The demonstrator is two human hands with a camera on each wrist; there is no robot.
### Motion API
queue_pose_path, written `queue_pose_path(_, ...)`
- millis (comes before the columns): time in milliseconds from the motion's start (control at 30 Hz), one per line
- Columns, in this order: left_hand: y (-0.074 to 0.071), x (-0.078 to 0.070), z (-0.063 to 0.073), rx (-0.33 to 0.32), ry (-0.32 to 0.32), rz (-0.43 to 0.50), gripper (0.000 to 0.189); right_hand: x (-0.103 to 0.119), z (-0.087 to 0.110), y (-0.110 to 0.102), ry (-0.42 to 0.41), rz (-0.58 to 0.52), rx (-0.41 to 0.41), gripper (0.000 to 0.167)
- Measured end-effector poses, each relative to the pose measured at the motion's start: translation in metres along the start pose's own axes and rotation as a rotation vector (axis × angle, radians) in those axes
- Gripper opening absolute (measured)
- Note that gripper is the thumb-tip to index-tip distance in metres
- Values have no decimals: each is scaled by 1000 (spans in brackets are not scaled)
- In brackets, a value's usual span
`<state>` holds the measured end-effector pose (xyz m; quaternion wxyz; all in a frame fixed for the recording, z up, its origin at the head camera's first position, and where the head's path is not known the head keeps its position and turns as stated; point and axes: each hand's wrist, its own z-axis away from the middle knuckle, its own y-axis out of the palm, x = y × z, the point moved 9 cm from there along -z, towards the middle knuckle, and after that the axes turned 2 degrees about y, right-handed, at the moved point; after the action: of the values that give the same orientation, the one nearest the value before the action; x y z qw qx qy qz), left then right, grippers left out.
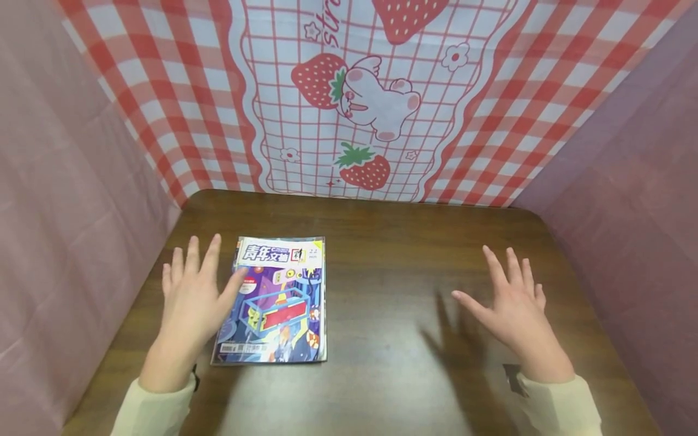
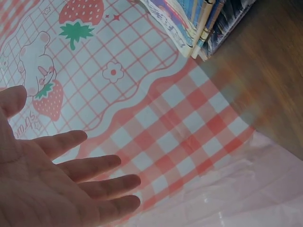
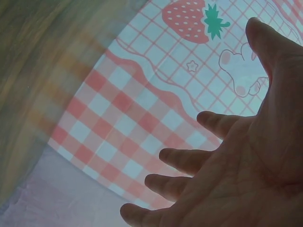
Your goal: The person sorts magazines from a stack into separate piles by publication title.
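A stack of magazines (image 1: 278,303) with a purple and blue illustrated cover lies left of the middle of the table. Its page edges (image 2: 201,28) show at the top of the left wrist view. My left hand (image 1: 193,300) hovers at the stack's left side, fingers spread, the thumb over the cover's edge in the head view. Over the right part of the table is my right hand (image 1: 515,312), its fingers also spread and holding nothing. A shadow of it falls on the wood to its left.
The brown wooden table (image 1: 382,254) has rounded far corners. Behind it hangs a red checked cloth (image 1: 207,121) with strawberries and a cartoon animal. Pinkish curtains (image 1: 71,169) enclose the left and right sides.
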<state>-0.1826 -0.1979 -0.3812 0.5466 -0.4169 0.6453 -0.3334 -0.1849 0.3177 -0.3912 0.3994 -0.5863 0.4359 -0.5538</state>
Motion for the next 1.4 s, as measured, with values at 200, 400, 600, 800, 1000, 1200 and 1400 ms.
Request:
queue_pose_path(200,7,-5,1,27,33,73,82,9,1,5,-22,-32,-3,107)
queue_pose_path(400,10,-7,4,45,26,111,83,25,0,13,-81,-102,-10,106)
queue_pose_path(600,13,-7,9,81,13,147,85,42,-1,18,-117,-145,4,109)
queue_pose_path(800,15,-4,13,116,-31,193,88,57,0,30,-160,-202,46,110)
queue_pose_path(1000,12,-2,14,76,-31,245,84,75,2,39,-197,-243,64,109)
queue_pose_path(1200,14,0,16,54,10,237,81,97,3,50,-240,-266,75,108)
queue_pose_path(1400,17,5,20,68,2,243,80,120,4,63,-261,-312,108,108)
